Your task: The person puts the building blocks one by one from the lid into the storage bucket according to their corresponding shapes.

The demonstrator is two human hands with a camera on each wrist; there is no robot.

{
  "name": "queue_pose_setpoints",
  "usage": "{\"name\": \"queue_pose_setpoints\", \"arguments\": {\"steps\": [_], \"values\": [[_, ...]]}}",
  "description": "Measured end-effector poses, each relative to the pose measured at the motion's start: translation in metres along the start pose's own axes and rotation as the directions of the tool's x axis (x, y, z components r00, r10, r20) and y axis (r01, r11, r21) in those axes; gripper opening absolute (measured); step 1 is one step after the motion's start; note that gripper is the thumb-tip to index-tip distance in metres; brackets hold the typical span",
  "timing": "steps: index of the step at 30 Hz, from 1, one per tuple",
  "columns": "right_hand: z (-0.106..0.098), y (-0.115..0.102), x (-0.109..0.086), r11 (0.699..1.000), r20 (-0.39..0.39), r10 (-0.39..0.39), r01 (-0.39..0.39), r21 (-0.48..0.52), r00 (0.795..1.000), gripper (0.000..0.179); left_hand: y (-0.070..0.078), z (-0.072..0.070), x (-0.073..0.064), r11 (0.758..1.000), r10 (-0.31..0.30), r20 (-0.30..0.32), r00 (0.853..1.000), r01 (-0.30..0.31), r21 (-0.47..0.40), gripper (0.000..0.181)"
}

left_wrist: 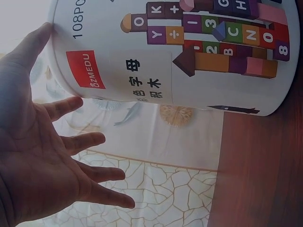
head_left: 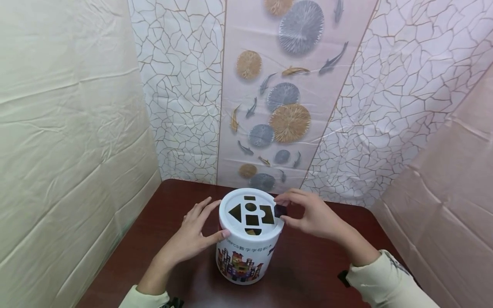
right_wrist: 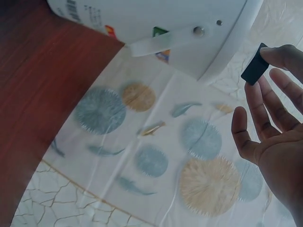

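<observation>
A white building-block bucket (head_left: 243, 261) with a shape-sorter lid (head_left: 231, 220) stands upright on the table. Its lid has cut-outs, among them a triangle, a circle and rectangles. At the lid's left rim rests my left hand (head_left: 194, 234), fingers spread and thumb against the edge; in the left wrist view the hand (left_wrist: 52, 156) has straight fingers beside the printed wall. My right hand (head_left: 313, 214) pinches a small dark block (head_left: 280, 211) over the lid's right edge. The right wrist view shows this block (right_wrist: 254, 65) between thumb and fingers of the hand (right_wrist: 284, 146).
The dark red-brown table (head_left: 308, 265) spreads around the bucket. A patterned cloth (head_left: 265, 107) hangs behind it, with plain cloth (head_left: 77, 128) on the left side. A pale handle strap (right_wrist: 163, 45) is fixed to the bucket's side.
</observation>
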State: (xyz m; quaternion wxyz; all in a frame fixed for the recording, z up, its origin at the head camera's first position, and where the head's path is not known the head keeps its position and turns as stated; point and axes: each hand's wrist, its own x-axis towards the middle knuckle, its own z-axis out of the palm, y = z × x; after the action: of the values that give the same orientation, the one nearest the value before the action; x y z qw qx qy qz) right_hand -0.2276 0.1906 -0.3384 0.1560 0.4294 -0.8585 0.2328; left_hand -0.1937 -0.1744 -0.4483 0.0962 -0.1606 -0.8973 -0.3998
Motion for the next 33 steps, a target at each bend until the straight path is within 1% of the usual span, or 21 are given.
{"name": "queue_pose_setpoints", "arguments": {"steps": [9,13,16,19,27,33], "values": [[0.002,-0.014,0.018,1.000,0.035,-0.005,0.004,0.025,0.999,0.045,0.001,0.000,0.001,1.000,-0.015,0.015,1.000,0.015,-0.009,0.090],[0.006,-0.018,0.026,0.999,0.038,-0.038,0.037,0.031,0.999,0.044,0.000,0.000,0.002,1.000,-0.027,0.021,0.999,0.027,-0.007,0.091],[0.011,-0.020,0.032,0.996,0.042,-0.074,0.071,0.056,0.996,0.044,0.000,0.000,0.001,0.999,-0.035,0.025,0.999,0.035,-0.007,0.091],[0.015,-0.022,0.036,0.993,0.053,-0.087,0.082,0.082,0.995,0.045,0.000,-0.001,0.001,0.999,-0.040,0.027,0.999,0.040,-0.004,0.091],[0.026,-0.025,0.042,0.995,0.117,-0.048,0.037,0.096,0.992,0.046,0.000,-0.002,0.000,0.999,-0.050,0.038,0.998,0.050,0.003,0.091],[0.034,-0.024,0.043,0.994,0.131,-0.048,0.034,0.104,0.990,0.044,0.000,-0.004,0.000,0.999,-0.039,0.035,0.999,0.038,0.012,0.090]]}}
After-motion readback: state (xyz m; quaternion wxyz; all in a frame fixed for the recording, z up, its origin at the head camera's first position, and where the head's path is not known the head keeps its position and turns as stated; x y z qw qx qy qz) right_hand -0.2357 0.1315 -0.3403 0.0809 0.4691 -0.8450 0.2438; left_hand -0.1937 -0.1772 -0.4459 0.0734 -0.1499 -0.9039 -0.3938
